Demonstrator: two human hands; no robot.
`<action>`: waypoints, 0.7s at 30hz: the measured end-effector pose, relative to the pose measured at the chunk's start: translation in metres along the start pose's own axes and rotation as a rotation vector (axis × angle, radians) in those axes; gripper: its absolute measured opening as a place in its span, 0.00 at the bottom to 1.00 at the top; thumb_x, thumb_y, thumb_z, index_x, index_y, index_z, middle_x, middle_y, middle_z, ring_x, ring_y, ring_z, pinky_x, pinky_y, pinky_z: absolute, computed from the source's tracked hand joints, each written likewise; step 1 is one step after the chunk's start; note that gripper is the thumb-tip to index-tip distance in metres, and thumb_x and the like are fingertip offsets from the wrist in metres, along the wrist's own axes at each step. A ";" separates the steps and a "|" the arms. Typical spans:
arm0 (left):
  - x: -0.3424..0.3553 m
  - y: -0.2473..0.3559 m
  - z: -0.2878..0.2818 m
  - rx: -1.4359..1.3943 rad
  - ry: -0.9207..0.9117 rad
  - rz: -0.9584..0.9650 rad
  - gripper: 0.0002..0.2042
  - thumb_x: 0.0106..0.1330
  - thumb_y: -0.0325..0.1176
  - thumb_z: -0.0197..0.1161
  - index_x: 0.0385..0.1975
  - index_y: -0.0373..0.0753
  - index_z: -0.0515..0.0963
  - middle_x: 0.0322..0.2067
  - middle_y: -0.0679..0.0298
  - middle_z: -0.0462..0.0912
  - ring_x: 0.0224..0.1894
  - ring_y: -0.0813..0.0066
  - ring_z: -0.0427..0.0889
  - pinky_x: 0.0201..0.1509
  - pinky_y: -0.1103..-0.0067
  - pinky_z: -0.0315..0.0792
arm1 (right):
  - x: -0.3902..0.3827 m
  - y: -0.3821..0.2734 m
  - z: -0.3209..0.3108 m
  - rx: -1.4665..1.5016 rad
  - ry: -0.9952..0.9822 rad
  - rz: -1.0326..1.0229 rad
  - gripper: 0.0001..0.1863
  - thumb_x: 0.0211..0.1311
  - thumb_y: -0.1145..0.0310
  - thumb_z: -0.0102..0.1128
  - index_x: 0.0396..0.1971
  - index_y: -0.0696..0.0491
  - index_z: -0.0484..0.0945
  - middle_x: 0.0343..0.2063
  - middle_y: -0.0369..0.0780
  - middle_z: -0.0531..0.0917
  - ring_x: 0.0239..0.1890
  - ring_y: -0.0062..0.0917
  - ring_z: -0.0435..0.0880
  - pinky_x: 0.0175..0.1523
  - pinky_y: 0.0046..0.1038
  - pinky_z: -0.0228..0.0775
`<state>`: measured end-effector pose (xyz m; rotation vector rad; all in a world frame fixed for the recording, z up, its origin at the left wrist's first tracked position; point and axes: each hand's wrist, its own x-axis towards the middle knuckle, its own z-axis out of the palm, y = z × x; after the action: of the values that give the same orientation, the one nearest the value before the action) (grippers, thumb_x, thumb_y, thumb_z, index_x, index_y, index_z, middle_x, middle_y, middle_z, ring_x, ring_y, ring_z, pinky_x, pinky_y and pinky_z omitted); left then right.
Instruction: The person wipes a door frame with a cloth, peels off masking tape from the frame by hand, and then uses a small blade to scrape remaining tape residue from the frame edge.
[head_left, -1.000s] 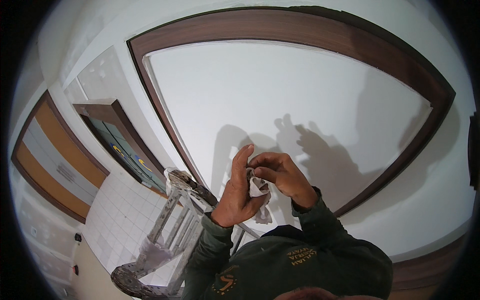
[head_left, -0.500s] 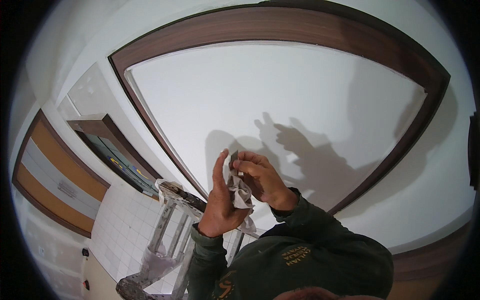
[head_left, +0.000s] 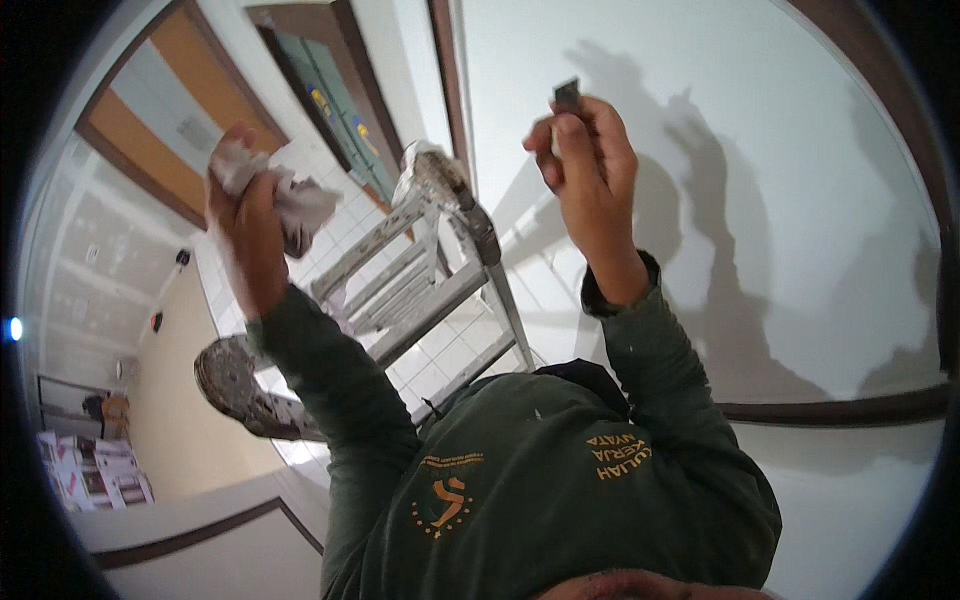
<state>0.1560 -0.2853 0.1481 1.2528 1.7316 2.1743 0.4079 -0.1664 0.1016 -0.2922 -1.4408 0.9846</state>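
My left hand point(head_left: 247, 240), raised at the left, is closed on a crumpled white cloth point(head_left: 302, 203), part of which hangs out beside the fingers. My right hand point(head_left: 595, 190) is lifted in front of the white wall panel point(head_left: 810, 200). Between its thumb and fingers it pinches a small dark flat piece point(head_left: 567, 92), whose corner sticks up above the fingertips; the rest is hidden in the grip. The two hands are well apart, and the right one casts shadows on the panel.
A paint-spattered metal stepladder point(head_left: 425, 325) stands between my arms, with white material bunched at one end point(head_left: 415, 170). Dark brown trim point(head_left: 840, 411) borders the panel. Beyond lie a tiled floor point(head_left: 450, 345), a brown-framed doorway point(head_left: 340, 90) and an orange-and-grey door point(head_left: 180, 125).
My hands have parted: the left moved left with the cloth, the right moved up and right with the dark piece. The view has swung, showing more of the ladder and room.
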 end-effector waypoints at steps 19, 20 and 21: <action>0.001 -0.207 -0.009 0.927 -0.829 -0.310 0.19 0.62 0.35 0.52 0.51 0.36 0.76 0.45 0.47 0.82 0.47 0.51 0.80 0.54 0.63 0.71 | -0.058 0.028 0.055 -0.079 -0.734 -0.159 0.11 0.61 0.80 0.55 0.43 0.59 0.74 0.30 0.45 0.82 0.31 0.32 0.82 0.37 0.32 0.74; 0.002 -0.202 -0.005 0.866 -0.795 -0.418 0.19 0.62 0.36 0.52 0.50 0.35 0.76 0.44 0.47 0.82 0.46 0.51 0.81 0.54 0.63 0.71 | -0.067 0.040 0.062 -0.110 -0.786 -0.149 0.13 0.58 0.81 0.57 0.44 0.60 0.74 0.31 0.46 0.81 0.33 0.37 0.82 0.38 0.35 0.75; 0.003 -0.201 -0.005 0.932 -0.807 -0.389 0.19 0.63 0.39 0.52 0.49 0.35 0.77 0.42 0.48 0.82 0.44 0.52 0.81 0.53 0.62 0.71 | -0.074 0.054 0.066 -0.213 -0.850 -0.104 0.14 0.56 0.82 0.56 0.44 0.60 0.74 0.34 0.48 0.81 0.36 0.42 0.81 0.39 0.38 0.75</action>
<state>0.0709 -0.2170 -0.0206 1.4326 2.2884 0.4450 0.3396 -0.2112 0.0243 0.0733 -2.3128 0.9065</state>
